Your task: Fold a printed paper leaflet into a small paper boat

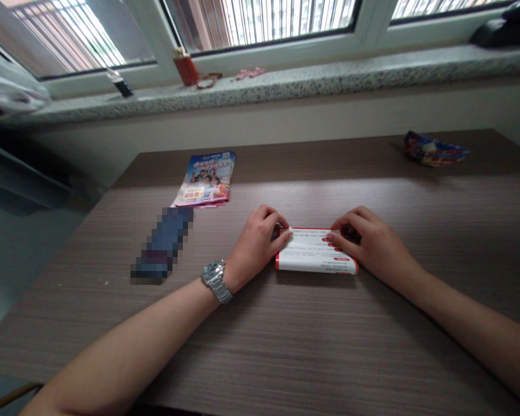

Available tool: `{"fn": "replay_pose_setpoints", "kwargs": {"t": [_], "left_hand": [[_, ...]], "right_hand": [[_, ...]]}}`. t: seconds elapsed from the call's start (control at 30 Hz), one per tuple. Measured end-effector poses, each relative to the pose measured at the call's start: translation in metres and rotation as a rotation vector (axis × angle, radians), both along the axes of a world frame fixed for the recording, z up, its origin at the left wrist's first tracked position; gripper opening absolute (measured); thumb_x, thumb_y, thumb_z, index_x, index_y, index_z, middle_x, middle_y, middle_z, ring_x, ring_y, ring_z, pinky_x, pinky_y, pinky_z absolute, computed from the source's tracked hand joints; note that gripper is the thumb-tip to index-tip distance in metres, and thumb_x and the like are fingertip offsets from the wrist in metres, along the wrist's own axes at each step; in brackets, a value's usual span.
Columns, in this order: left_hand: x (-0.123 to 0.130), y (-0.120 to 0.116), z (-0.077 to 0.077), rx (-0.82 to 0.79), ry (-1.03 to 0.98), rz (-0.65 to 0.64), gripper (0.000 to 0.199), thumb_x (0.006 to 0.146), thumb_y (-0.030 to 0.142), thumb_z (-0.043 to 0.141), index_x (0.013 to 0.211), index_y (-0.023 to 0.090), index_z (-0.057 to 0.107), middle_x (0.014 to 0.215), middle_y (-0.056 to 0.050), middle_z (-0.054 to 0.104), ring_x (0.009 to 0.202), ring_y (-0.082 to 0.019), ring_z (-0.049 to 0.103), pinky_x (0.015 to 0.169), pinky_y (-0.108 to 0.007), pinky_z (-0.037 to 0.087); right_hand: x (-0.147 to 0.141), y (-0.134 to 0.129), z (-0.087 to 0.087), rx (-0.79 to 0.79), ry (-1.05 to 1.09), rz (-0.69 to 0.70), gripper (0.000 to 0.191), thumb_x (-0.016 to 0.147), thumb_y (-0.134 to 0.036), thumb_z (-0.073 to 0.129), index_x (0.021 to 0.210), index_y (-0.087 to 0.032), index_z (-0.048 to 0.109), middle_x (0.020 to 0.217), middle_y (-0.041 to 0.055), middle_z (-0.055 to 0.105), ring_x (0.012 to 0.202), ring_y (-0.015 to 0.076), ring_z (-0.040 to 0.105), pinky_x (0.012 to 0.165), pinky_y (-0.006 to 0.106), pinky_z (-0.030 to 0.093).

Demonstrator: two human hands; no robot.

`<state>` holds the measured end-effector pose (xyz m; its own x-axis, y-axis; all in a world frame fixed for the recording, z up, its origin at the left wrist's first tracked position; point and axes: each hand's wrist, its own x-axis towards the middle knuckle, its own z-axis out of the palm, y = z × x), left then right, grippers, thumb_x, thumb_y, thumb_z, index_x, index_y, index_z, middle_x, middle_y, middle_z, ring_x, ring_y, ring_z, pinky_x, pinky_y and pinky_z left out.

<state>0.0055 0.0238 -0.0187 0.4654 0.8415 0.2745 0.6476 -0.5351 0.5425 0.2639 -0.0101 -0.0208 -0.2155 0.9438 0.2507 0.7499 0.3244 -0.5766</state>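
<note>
A white folded leaflet point(309, 254) with red edges and small printed text lies near the middle of the table, its near side rounded like a fold. My left hand point(262, 234), with a metal watch point(215, 281) on its wrist, pinches the leaflet's left side, thumb on top. At the opposite side, my right hand point(366, 240) grips the right end between thumb and fingers. The fingertips of both hands are partly hidden behind the paper.
A stack of colourful flyers point(208, 176) lies at the back left, with a blurred-out dark phone-like object point(164, 242) in front. A folded blue-and-red paper point(433, 150) stands at the back right. Small items, including an orange-red case point(186, 69), sit on the stone windowsill point(329, 78).
</note>
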Motion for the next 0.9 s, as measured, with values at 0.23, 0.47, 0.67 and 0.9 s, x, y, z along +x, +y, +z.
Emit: {"fn": "replay_pose_setpoints", "kwargs": {"t": [0.23, 0.47, 0.67, 0.9], "left_hand": [[-0.0004, -0.0004, 0.0003, 0.001, 0.003, -0.013, 0.01, 0.09, 0.024, 0.068, 0.098, 0.018, 0.067, 0.105, -0.006, 0.058, 0.103, -0.021, 0.055, 0.096, -0.039, 0.046], [-0.0015, -0.0008, -0.0003, 0.022, 0.006, -0.029, 0.009, 0.092, 0.025, 0.065, 0.098, 0.019, 0.068, 0.106, -0.007, 0.059, 0.103, -0.021, 0.055, 0.096, -0.04, 0.046], [-0.0019, -0.0003, -0.0016, 0.06, 0.042, -0.056, 0.018, 0.094, 0.023, 0.064, 0.11, 0.022, 0.07, 0.108, -0.007, 0.058, 0.103, -0.021, 0.054, 0.095, -0.039, 0.048], [-0.0022, 0.001, -0.0035, 0.187, 0.164, -0.182, 0.028, 0.098, 0.02, 0.056, 0.117, 0.033, 0.073, 0.118, -0.008, 0.058, 0.106, -0.022, 0.052, 0.092, -0.038, 0.049]], "right_hand": [[0.0003, 0.0007, 0.0002, -0.006, -0.017, 0.001, 0.014, 0.089, -0.033, 0.064, 0.088, -0.02, 0.068, 0.091, 0.0073, 0.06, 0.079, 0.0223, 0.061, 0.072, 0.037, 0.051], [0.0008, 0.0005, 0.0002, 0.001, -0.025, 0.01, 0.014, 0.09, -0.032, 0.063, 0.089, -0.019, 0.068, 0.09, 0.0072, 0.06, 0.079, 0.0222, 0.061, 0.072, 0.037, 0.051], [0.0006, 0.0003, 0.0002, 0.0, -0.022, 0.01, 0.016, 0.09, -0.034, 0.062, 0.089, -0.02, 0.068, 0.091, 0.0074, 0.061, 0.08, 0.0224, 0.062, 0.073, 0.038, 0.052], [0.0008, 0.0005, -0.0002, 0.011, -0.024, 0.023, 0.017, 0.091, -0.036, 0.061, 0.091, -0.02, 0.068, 0.093, 0.0079, 0.061, 0.082, 0.0226, 0.062, 0.074, 0.038, 0.052]]}}
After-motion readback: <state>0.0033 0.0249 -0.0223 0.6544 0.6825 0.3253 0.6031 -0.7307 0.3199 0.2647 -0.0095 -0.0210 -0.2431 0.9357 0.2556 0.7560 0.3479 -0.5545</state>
